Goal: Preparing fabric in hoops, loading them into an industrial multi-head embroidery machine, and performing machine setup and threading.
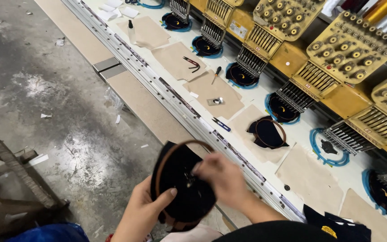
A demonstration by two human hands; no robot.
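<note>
The left hand (142,210) grips a round brown wooden embroidery hoop stretched with dark navy fabric (182,181), thumb pressed over the front of the cloth and the fingers closed behind the rim. The right hand (220,175) is laid on the face of the same fabric, its fingertips bunched together near the centre; it is blurred, and whether it pinches anything cannot be told. The hoop is held tilted in the air just in front of the long white embroidery-machine table (265,101), over the grey concrete floor (45,89).

On the table, just beyond the held hoop, a second brown hoop with dark fabric (268,132) lies on a tan sheet of backing paper (247,123). Further along the table from the held hoop lie a small blue pen-like tool (221,124), a small metal clip (216,101), a screwdriver with a dark handle (216,74) and dark thread snips (192,63), each on or beside more tan sheets. Along the table's far side stands a row of yellow embroidery heads (332,58), with blue-ringed dark hoops (282,109) under them. At the table's near end, right of the held hoop, folded dark navy cloth pieces (337,224) are stacked. Left of the held hoop, on the floor, stands a worn wooden frame (14,179).
</note>
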